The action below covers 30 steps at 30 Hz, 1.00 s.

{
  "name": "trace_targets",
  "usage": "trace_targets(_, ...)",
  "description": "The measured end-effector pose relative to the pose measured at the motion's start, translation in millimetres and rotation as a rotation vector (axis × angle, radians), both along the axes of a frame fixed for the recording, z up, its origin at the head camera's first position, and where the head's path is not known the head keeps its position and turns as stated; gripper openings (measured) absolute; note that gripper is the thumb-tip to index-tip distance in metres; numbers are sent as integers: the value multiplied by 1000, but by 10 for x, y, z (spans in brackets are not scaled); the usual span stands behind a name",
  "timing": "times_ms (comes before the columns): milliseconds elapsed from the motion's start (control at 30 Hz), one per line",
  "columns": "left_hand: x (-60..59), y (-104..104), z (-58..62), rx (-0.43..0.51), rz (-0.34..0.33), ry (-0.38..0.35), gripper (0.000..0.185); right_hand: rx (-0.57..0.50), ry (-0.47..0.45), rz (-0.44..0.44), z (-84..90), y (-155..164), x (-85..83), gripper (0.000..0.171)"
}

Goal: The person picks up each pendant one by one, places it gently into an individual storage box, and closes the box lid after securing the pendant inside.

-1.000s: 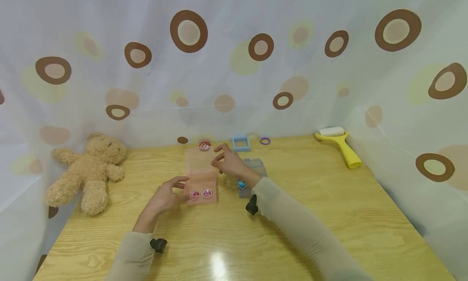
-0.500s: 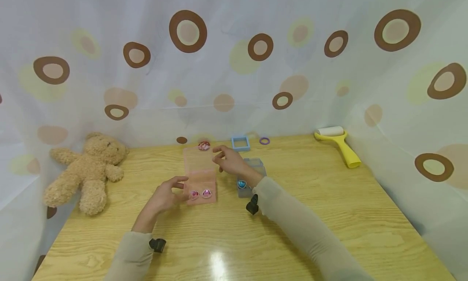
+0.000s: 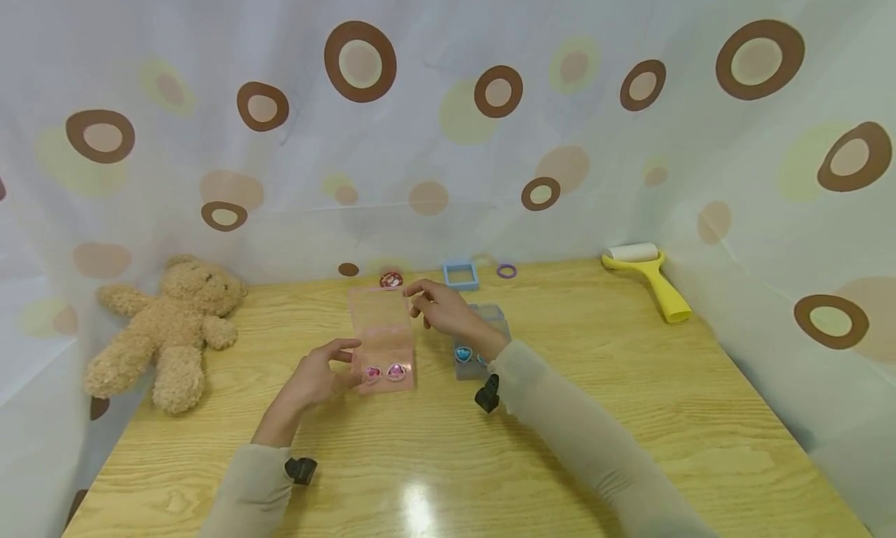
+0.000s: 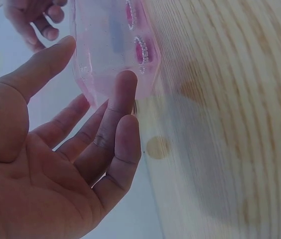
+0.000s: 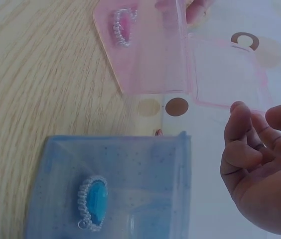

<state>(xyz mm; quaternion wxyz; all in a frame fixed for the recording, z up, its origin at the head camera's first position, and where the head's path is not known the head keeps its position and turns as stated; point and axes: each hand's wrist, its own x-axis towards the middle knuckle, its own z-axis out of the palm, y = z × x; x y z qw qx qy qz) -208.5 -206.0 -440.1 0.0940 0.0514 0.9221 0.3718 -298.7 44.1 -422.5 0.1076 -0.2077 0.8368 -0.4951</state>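
A clear pink plastic box [image 3: 383,382] stands on the table with its hinged lid [image 3: 380,311] up. Inside its near part lie two pink gems with beaded silver rims, one a pink gem [image 3: 396,372]. My left hand [image 3: 318,376] is at the box's left side, fingers loosely spread, as the left wrist view shows. My right hand [image 3: 442,309] has its fingertips at the lid's far right corner, thumb and fingers apart in the right wrist view. Under my right forearm is a clear blue box [image 5: 145,174] holding blue gems, among them a blue gem [image 5: 96,201].
Behind the pink box lies a red round piece [image 3: 391,280]. A light blue square frame [image 3: 460,267] and a purple ring [image 3: 507,270] lie to its right. A teddy bear [image 3: 171,320] sits at the left, a yellow-handled lint roller [image 3: 651,274] at the back right.
The pink lid has swung slightly toward me, its far edge no longer overlapping the red piece. My right hand has followed it a little; the left hand stays put.
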Motion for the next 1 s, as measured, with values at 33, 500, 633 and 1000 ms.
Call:
trace_targets(33, 0, 0, 1, 1, 0, 1, 62, -7, -3, 4, 6, 0, 4, 31)
trace_targets(500, 2, -10, -4, 11, 4, 3, 61, -62, -29, 31, 36, -8, 50, 29)
trace_targets(633, 10, -13, -16, 25, -1, 1, 61, -71, -45, 40, 35, -1, 71, 29)
trace_targets(1000, 2, -44, -62, 52, -24, 9, 62, 12, -5, 100, 74, 49, 132, 33)
